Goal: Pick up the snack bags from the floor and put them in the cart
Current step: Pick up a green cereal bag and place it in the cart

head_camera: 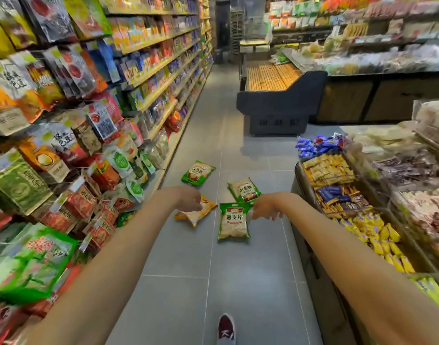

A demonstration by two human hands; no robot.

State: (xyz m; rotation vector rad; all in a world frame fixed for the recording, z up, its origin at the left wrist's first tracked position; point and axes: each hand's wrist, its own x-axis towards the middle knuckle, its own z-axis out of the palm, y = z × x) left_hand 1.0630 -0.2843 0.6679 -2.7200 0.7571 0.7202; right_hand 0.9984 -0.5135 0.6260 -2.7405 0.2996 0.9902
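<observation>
Green snack bags (198, 172) (243, 190) (233, 221), three, orange bag (197, 214), one, grey floor (238, 282), two hands (191, 200) (267, 207)

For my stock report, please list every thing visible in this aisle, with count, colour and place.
green snack bags: three, green, floor tiles mid-aisle
orange snack bag: one, orange, floor, left of nearest green bag
shelves: many packets, mixed colours, left side
sweet bins: several, yellow and blue wrappers, right side
display case: one, dark, ahead
shoe: one, dark red, bottom edge
left hand: one, over orange bag
right hand: one, near green bags
</observation>
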